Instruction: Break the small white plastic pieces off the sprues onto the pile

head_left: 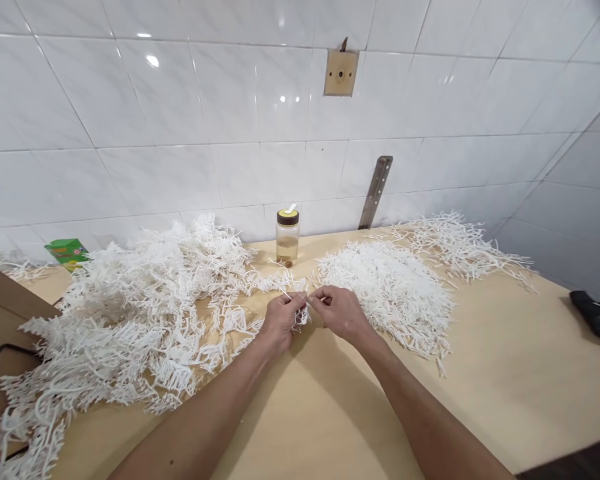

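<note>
My left hand (pixel 281 319) and my right hand (pixel 341 312) meet over the middle of a pale wooden table (pixel 505 373). Both are closed in a pinch on one small white plastic comb-like strip (pixel 304 308) held between them. To the left lies a big tangled heap of white branched strips (pixel 130 327). A flatter pile of short white plastic sticks (pixel 387 287) lies just right of my right hand.
A small glass jar (pixel 287 237) with a dark lid stands at the back by the white tiled wall. More white strips (pixel 460 247) lie at the back right. A green box (pixel 68 253) sits back left, brown cardboard (pixel 3 327) at the left edge, a black object (pixel 597 317) far right.
</note>
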Motion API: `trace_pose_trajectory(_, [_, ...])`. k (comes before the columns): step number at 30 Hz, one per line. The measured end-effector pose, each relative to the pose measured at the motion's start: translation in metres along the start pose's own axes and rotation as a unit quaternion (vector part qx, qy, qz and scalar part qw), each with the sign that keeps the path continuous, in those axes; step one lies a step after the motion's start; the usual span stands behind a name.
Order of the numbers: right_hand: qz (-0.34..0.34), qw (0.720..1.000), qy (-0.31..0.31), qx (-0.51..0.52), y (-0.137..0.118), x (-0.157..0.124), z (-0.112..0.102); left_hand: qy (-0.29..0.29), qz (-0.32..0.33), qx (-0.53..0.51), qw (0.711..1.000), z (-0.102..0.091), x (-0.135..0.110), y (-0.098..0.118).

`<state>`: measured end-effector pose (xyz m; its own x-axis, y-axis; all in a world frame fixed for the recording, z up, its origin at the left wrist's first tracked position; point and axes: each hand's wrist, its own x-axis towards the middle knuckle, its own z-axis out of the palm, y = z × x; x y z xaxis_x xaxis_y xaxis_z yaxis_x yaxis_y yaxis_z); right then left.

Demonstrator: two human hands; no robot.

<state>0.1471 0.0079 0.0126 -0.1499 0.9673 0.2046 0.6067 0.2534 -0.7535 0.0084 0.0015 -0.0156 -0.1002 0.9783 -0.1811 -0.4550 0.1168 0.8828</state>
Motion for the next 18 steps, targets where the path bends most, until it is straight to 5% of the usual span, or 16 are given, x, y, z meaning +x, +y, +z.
trace_pose_trajectory(8, [0.026, 0.997, 0.035, -0.070, 0.002, 0.002, 0.013, -0.023, -0.009, -0.003, 1.000, -0.001, 0.000, -0.001])
trace_pose_trajectory(18, [0.022, 0.939, 0.319, -0.128, 0.041, 0.019, -0.044, -0.032, -0.050, -0.053, 0.997, -0.003, 0.004, 0.003])
